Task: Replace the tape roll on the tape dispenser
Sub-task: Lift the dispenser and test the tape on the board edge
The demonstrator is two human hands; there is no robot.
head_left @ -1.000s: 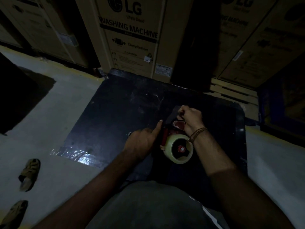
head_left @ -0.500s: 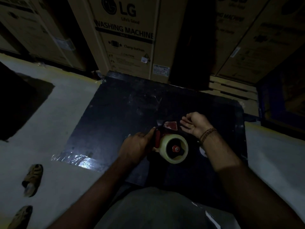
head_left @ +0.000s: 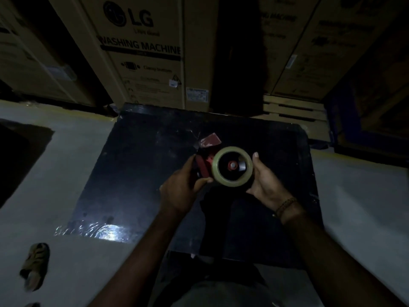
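Risk: left grip (head_left: 183, 187) clamped on dispenser (head_left: 204, 166), right grip (head_left: 265, 185) curled round its tape roll (head_left: 232, 183) — twist unevenly and you may unseat it.

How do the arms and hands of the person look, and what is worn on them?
The left hand and the right hand wear no gloves, and no sleeves show on the arms. A thin beaded bracelet circles the right wrist; the left wrist carries nothing. No rings are visible in this dim light.
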